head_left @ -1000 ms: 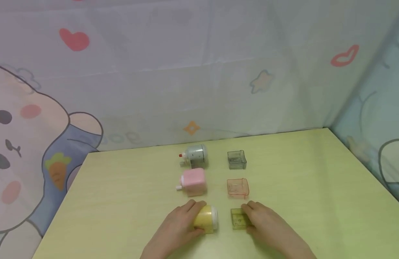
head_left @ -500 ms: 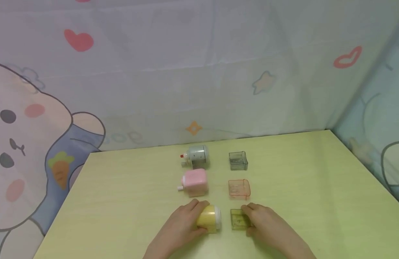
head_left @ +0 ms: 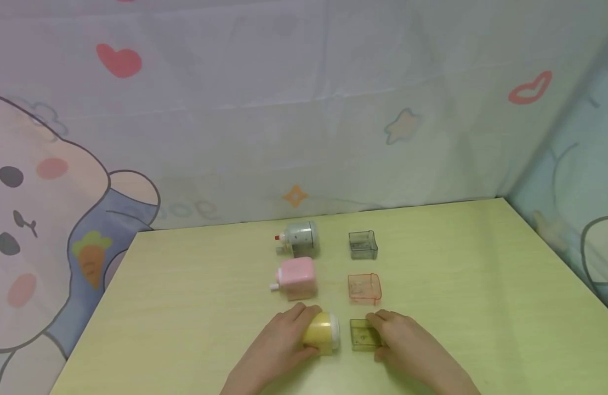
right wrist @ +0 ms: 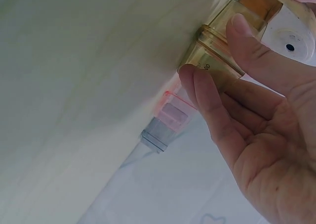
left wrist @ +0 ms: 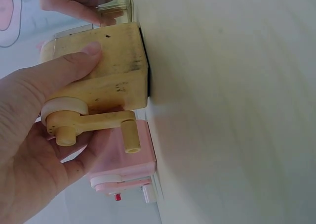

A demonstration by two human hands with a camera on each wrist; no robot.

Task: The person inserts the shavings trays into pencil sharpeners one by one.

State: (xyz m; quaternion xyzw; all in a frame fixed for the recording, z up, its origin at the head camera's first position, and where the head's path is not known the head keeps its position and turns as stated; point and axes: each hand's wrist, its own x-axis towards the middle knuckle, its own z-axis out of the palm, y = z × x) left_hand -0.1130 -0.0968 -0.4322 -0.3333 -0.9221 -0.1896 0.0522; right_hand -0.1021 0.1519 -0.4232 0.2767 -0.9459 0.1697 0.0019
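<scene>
My left hand [head_left: 284,343] grips a yellow crank pencil sharpener [head_left: 320,333] from its left side, thumb on one face and fingers round the other. In the left wrist view the crank handle [left wrist: 106,121] sticks out below the thumb. A small gap to the right, my right hand [head_left: 407,343] pinches a see-through yellow shavings drawer [head_left: 364,336] between thumb and fingers. The drawer's left end faces the sharpener's white end, where the right wrist view shows a dark pencil hole [right wrist: 290,47].
Behind the yellow sharpener stand a pink sharpener [head_left: 297,277] and a grey sharpener [head_left: 301,236]. A clear reddish drawer [head_left: 364,288] and a clear grey drawer [head_left: 363,246] lie to their right. All rest on a pale yellow-green table [head_left: 185,307] before a printed cloth [head_left: 264,137].
My left hand has slid the yellow sharpener rightward, narrowing the gap to the drawer. My right hand keeps its pinch on the drawer, nearly still. The head view shifted slightly.
</scene>
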